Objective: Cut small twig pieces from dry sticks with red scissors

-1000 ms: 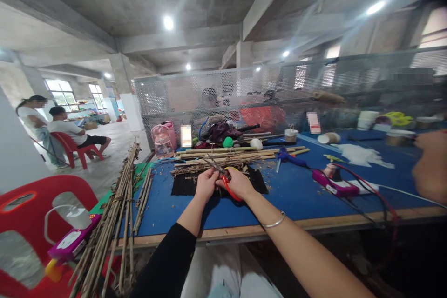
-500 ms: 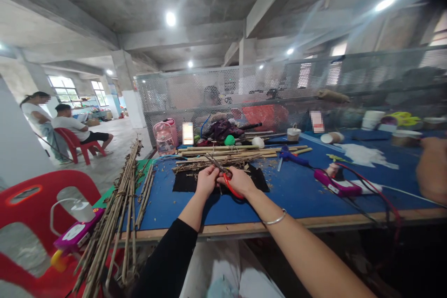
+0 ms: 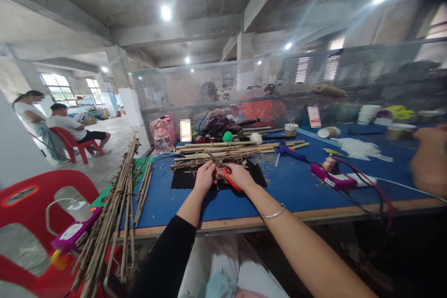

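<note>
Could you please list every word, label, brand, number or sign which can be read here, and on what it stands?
No text can be read.
Left phone-like screen: blurred out.
Right phone-like screen: blurred out.
Left purple box: marks too small to read.
Right purple box: marks too small to read.
Red-handled scissors: no marking visible.

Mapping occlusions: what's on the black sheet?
On the black sheet: thin twigs along its far edge. Left hand and right hand hide part of its middle; anything beneath isn't visible.
</note>
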Tool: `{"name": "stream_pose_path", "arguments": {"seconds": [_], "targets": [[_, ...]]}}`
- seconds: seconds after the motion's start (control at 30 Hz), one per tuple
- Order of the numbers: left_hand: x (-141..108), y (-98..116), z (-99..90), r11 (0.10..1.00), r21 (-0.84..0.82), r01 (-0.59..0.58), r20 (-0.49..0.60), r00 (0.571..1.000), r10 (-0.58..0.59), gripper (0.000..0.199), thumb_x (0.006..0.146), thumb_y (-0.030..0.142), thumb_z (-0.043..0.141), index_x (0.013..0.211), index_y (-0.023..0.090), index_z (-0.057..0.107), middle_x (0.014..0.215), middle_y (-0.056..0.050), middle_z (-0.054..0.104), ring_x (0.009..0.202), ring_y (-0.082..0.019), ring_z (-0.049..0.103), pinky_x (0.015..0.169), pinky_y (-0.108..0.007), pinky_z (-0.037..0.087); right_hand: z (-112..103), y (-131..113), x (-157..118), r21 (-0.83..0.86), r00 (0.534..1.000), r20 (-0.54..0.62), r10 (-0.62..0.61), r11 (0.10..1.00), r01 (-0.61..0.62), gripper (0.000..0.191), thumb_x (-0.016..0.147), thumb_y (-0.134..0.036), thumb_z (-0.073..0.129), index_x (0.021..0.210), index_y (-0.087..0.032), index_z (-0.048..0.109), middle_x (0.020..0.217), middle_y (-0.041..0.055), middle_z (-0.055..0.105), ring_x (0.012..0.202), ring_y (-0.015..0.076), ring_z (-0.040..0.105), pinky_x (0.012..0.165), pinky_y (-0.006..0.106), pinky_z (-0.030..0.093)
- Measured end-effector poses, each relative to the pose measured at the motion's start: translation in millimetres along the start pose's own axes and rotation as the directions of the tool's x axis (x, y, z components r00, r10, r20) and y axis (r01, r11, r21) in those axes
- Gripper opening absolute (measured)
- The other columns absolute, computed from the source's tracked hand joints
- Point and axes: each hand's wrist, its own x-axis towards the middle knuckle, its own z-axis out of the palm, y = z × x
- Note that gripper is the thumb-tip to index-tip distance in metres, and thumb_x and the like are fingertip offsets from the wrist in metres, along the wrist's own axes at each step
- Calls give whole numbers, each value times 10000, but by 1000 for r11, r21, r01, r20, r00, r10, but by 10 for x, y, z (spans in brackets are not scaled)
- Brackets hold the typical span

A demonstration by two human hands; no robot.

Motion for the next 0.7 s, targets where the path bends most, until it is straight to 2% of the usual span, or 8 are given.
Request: {"name": "stream_pose_path", "arguments": {"seconds": [0.17,0.43,0.6,0.7], "targets": [[8,-3,12,1000,-5,-9,-10,1000,9,272,752,411,538,740,140,553,516,32,514,370,-44,397,346,-158,265,-5,-5,-19,-42,1000,-20,21,999,-22,450,705,-630,515,865,-218,596,817,46,656,736,182,600,568,226,338],[68,-107,-8,999,-27,-38,-19,999,38,220,728,331,591,841,144,564,673,-13,627,513,-87,535,466,-181,400,21,-27,-27,13,995,-36,-90,996,90,428,709,-576,549,885,-186,535,899,53,612,803,168,570,644,234,369],[48,-98,-19,993,98,-63,-3,998,64,237,748,343,555,830,133,627,696,-38,662,491,-91,516,461,-191,385,-7,-66,-36,-130,986,-121,-114,987,98,470,686,-593,566,887,-169,530,923,85,603,877,211,555,702,274,366],[28,-66,-17,976,179,-125,-18,991,131,218,751,325,541,771,134,644,691,-36,662,524,-96,517,496,-194,392,-26,-88,-54,-144,987,-120,-106,986,89,483,685,-613,555,882,-173,527,903,83,613,856,214,570,676,270,364]]}}
